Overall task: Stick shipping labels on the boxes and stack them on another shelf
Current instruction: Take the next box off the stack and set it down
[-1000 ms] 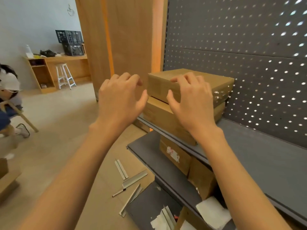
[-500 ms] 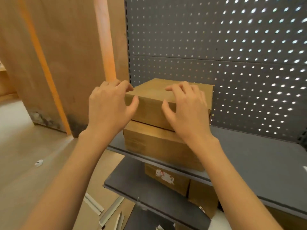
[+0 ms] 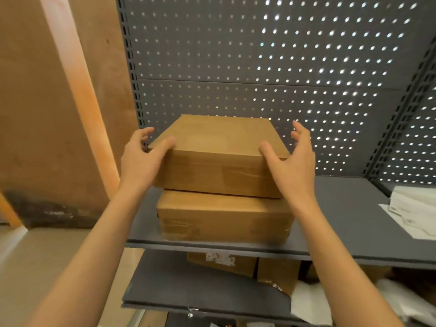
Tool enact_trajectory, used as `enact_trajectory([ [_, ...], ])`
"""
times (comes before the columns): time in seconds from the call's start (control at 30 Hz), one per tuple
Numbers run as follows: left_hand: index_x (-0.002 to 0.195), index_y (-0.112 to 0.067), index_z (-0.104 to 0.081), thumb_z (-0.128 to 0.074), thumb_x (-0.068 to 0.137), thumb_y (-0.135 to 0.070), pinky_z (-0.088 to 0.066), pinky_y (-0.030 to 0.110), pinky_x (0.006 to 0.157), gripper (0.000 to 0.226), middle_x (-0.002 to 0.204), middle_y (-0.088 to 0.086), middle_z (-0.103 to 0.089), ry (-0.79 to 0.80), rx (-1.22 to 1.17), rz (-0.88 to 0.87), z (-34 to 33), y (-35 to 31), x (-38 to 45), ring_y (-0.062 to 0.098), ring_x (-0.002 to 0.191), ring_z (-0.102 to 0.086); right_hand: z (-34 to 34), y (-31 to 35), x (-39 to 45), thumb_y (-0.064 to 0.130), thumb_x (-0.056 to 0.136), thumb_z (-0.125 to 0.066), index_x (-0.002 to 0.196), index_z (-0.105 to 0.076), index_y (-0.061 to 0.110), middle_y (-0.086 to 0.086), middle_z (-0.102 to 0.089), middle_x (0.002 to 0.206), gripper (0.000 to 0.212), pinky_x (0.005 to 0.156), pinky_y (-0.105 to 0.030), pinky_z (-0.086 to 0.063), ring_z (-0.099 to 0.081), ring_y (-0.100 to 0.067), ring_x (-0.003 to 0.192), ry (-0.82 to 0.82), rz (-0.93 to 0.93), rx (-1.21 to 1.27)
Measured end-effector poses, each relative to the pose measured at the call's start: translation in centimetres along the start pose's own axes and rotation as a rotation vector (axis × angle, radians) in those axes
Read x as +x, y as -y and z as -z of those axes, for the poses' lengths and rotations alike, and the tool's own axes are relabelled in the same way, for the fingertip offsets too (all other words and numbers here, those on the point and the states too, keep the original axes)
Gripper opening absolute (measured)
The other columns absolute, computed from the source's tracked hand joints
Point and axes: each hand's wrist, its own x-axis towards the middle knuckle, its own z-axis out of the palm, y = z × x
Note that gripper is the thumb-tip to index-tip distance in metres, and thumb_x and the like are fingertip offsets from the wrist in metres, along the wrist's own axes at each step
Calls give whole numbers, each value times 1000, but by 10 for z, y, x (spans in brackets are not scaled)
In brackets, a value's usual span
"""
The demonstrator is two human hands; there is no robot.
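Two boxes stacked on the grey shelf (image 3: 349,208) — top box (image 3: 219,149) sits on bottom box (image 3: 224,215). My left hand (image 3: 139,159) and right hand (image 3: 292,161) bracket its near corners, fingers spread and relaxed, thumbs touching. No label visible on either; sheets (image 3: 410,208) lie far right.

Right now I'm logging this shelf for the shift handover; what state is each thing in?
top box: closed, stacked on lower box, slightly askew
lower box: closed, taped, on the shelf
left hand: thumb on top box's corner
right hand: open at the other corner
label sheets: lying flat
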Motion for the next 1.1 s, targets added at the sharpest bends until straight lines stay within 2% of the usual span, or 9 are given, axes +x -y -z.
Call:
enact_trajectory([
  [0.1, 132, -25, -48, -67, 78, -44, -38, 21, 72, 61, 128, -6, -47, 54, -238, 188, -7, 10, 9, 11, 108, -46, 3, -2, 0, 41, 80, -70, 147, -20, 29, 4, -33, 148, 85, 105, -34, -34, -34, -15, 133, 66, -238, 248],
  [0.23, 108, -26, -63, -69, 71, -49, -42, 27, 70, 45, 112, -5, -61, 135, -388, 301, -14, 16, 12, 11, 94, -56, 4, -6, 0, 43, 80, -69, 148, -25, 27, 5, -34, 146, 83, 90, -26, -33, -40, -12, 128, 128, -416, 358],
  [0.3, 107, -27, -63, -69, 65, -52, -43, 29, 70, 50, 107, -5, -63, 155, -394, 330, -15, 16, 12, 11, 92, -58, 4, -7, -1, 45, 79, -68, 147, -28, 26, 6, -39, 142, 81, 84, -22, -37, -51, -6, 111, 162, -451, 396],
  [0.37, 107, -27, -63, -69, 66, -53, -42, 29, 69, 49, 104, -6, -63, 176, -391, 338, -15, 17, 13, 11, 90, -58, 1, -8, -3, 47, 79, -68, 147, -29, 25, 8, -42, 140, 81, 78, -20, -38, -52, -1, 98, 180, -455, 406],
  [0.47, 104, -29, -63, -66, 73, -51, -42, 29, 68, 37, 100, -6, -62, 202, -390, 343, -13, 19, 13, 11, 89, -57, -3, -9, -4, 51, 76, -69, 145, -31, 26, 9, -43, 139, 83, 92, -28, -36, -46, -10, 120, 170, -462, 408],
  [0.57, 98, -30, -64, -66, 67, -53, -43, 31, 68, 39, 101, -4, -63, 217, -402, 338, -12, 18, 11, 14, 90, -58, -5, -10, -3, 53, 72, -70, 139, -42, 28, 8, -49, 135, 76, 98, -33, -40, -48, -13, 120, 162, -464, 402],
  [0.73, 104, -28, -64, -65, 63, -54, -43, 32, 71, 48, 105, -4, -61, 195, -428, 307, -8, 17, 9, 14, 92, -57, -5, -10, -5, 50, 72, -71, 134, -48, 27, 9, -56, 128, 70, 95, -30, -42, -53, -11, 114, 155, -430, 421],
  [1.0, 98, -27, -61, -62, 78, -45, -40, 28, 71, 27, 95, -11, -57, 186, -504, 179, -10, 7, 3, 6, 86, -52, 15, 1, -13, 43, 78, -69, 128, -53, 25, 10, -63, 116, 55, 91, -29, -48, -59, -8, 105, 76, -337, 436],
  [1.1, 107, -25, -61, -62, 80, -43, -39, 25, 67, 32, 94, -13, -57, 199, -541, 155, -16, 0, -3, 4, 84, -52, 29, 1, -14, 39, 81, -68, 124, -57, 24, 9, -66, 110, 47, 90, -29, -48, -61, -9, 103, 47, -306, 441],
])
